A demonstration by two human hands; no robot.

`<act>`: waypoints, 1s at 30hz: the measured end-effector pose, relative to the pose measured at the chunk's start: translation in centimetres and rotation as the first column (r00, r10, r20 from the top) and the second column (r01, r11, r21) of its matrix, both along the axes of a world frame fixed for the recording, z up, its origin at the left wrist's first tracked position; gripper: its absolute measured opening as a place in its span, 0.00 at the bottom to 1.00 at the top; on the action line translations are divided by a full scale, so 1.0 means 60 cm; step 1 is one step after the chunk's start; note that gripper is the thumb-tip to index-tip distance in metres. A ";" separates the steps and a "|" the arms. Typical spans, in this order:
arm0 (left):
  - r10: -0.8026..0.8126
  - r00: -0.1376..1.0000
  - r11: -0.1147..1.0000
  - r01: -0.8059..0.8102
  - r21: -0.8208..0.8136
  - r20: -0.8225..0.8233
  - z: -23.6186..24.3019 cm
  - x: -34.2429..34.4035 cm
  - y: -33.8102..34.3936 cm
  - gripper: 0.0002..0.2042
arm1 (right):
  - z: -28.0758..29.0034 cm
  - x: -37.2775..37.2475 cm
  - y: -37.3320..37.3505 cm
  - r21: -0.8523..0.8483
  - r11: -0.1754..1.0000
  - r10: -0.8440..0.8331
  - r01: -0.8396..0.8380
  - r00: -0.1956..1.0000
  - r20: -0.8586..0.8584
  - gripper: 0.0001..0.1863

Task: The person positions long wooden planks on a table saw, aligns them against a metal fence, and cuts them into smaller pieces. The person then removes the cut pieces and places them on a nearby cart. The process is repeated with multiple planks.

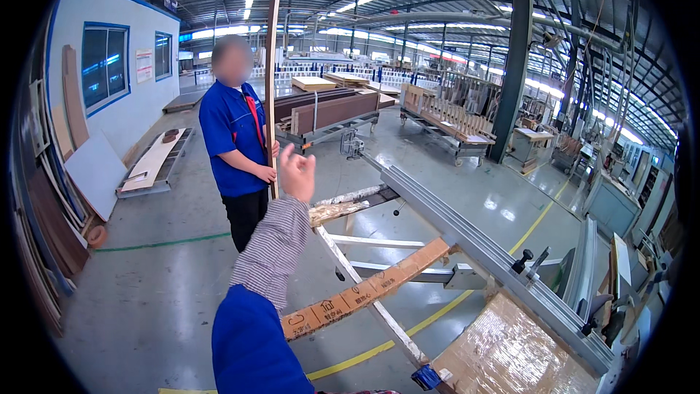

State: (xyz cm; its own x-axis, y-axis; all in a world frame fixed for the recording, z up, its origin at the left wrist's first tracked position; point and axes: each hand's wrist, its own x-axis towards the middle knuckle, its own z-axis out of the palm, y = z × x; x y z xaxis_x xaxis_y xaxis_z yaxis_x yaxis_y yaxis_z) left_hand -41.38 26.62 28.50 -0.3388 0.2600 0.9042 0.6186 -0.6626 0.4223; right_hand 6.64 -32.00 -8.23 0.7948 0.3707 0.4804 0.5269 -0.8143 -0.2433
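My left hand point(297, 176) is raised in front of me, its fingers loosely bent and apart, with nothing in it. The arm wears a blue sleeve with a striped cuff. Just beyond, a person in a blue work shirt point(235, 135) holds a tall, narrow wooden strip point(272, 73) upright with both hands. In the view, my hand appears beside the strip's lower part; I cannot tell whether they touch. Below my arm lies a frame point(375, 315) with a cardboard-covered bar point(364, 290) across it. My right hand is out of view.
A long metal rail point(467, 230) runs diagonally along the frame's right side. A plastic-wrapped panel point(514, 350) lies near me at the lower right. Carts with stacked boards point(328, 111) stand behind the person. Panels point(91, 175) lean along the left wall.
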 end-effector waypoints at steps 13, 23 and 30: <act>-0.588 0.803 0.018 -0.105 -0.994 -0.096 -0.450 0.014 -0.255 0.34 | -0.066 0.020 -0.049 -0.045 0.994 -0.103 0.104 0.994 0.020 0.22; -0.352 0.877 0.421 -0.162 -0.893 -0.326 -0.477 0.042 -0.317 0.30 | -0.187 0.101 -0.098 -0.057 0.970 -0.221 0.237 0.954 0.205 0.25; -0.296 0.870 0.500 -0.211 -0.840 -0.395 -0.491 0.030 -0.320 0.28 | 0.028 -0.050 -0.033 0.061 0.998 0.015 -0.002 0.974 -0.226 0.20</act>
State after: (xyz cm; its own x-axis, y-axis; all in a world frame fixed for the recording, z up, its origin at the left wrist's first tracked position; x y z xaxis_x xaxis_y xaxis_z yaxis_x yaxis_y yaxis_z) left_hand -39.60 7.41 -0.94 0.0540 0.9662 0.2520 0.8663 -0.1708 0.4694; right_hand 3.65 -34.01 -6.52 0.8823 0.3542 0.3101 0.4596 -0.7905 -0.4049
